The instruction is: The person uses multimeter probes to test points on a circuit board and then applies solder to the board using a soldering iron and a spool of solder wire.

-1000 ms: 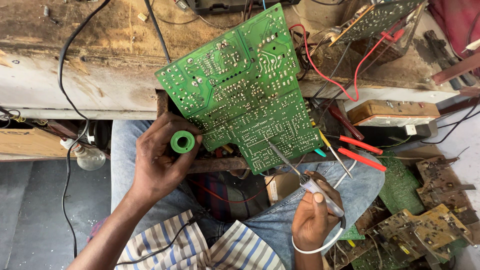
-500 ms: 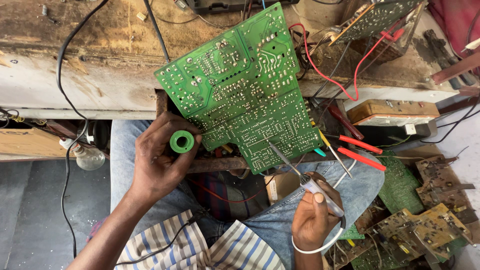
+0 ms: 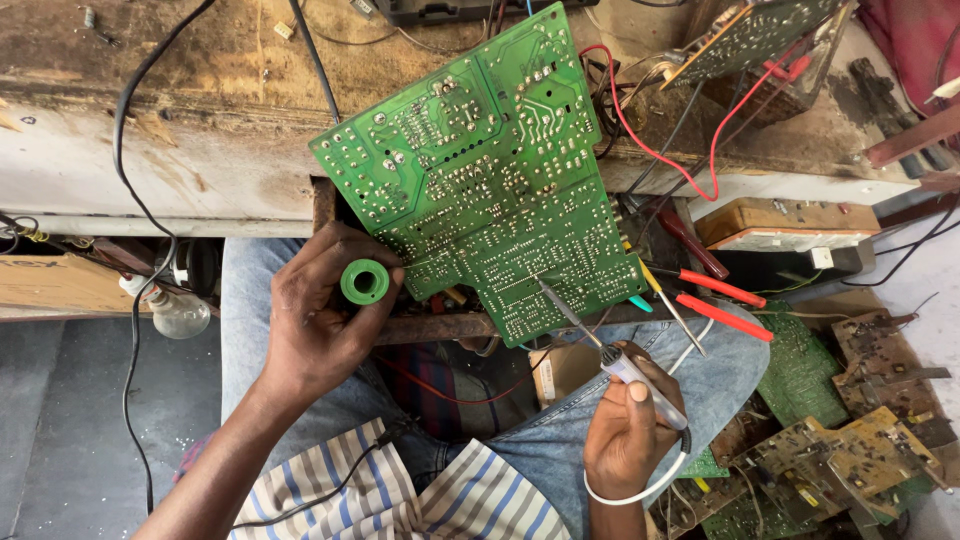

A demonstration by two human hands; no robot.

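Here, left hand (image 3: 320, 330) fingers clamp green spool (image 3: 364, 282) at board (image 3: 490, 180) edge; right hand (image 3: 628, 430) grips iron (image 3: 610, 360), tip prob. touching.

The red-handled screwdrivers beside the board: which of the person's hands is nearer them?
Right. The right hand, holding the soldering iron, sits just below the red-handled screwdrivers. The left hand, gripping a green spool, is across the circuit board.

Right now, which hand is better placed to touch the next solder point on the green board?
Probably the right hand: it holds the soldering iron, tip on the green circuit board. The left hand holds a green spool.
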